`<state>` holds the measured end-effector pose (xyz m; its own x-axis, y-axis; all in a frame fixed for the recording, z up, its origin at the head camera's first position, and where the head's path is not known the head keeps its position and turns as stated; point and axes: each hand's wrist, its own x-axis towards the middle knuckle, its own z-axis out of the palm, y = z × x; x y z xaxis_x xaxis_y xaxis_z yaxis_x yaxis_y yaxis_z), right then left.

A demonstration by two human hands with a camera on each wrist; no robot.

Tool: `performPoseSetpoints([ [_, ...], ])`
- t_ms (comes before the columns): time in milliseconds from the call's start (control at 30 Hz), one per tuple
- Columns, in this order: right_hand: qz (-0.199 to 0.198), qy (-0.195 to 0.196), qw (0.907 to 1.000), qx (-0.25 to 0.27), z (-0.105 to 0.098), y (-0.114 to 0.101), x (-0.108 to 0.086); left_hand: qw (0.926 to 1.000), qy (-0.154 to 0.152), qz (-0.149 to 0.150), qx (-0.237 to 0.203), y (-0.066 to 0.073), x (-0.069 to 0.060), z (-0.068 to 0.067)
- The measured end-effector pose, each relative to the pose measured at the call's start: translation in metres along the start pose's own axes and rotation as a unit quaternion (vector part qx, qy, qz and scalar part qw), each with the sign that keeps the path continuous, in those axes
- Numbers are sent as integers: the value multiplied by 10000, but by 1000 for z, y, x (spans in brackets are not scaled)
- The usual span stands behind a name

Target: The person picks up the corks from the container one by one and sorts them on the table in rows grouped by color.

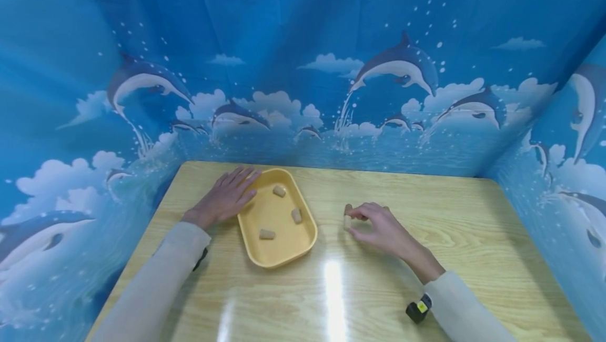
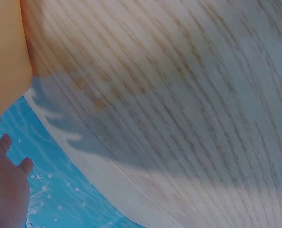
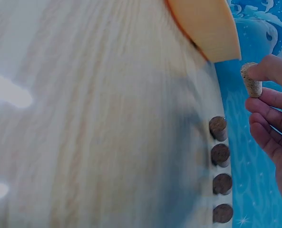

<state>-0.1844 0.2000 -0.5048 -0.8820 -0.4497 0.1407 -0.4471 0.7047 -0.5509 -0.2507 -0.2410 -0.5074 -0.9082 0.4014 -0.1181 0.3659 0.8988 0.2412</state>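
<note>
A cork (image 3: 252, 87) is pinched between the right hand's (image 1: 379, 229) thumb and forefinger, outside the yellow tray (image 1: 284, 247). Three corks (image 1: 267, 234) lie on their sides within the tray; at least four more (image 3: 220, 155) stand in a row on the table (image 1: 416, 197), so the work looks roughly half done or less. The left hand (image 1: 227, 198) rests on the tray's far-left edge, fingers straight and slightly spread.
</note>
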Motion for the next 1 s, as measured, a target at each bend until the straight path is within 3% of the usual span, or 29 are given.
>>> performPoseSetpoints([
  [400, 92, -9, 9998, 161, 15, 18, -11, 10000, 30, 38, -45, -1, 0, 0],
  [1000, 310, -178, 9990, 259, 29, 30, -12, 10000, -20, -30, -39, 0, -2, 0],
])
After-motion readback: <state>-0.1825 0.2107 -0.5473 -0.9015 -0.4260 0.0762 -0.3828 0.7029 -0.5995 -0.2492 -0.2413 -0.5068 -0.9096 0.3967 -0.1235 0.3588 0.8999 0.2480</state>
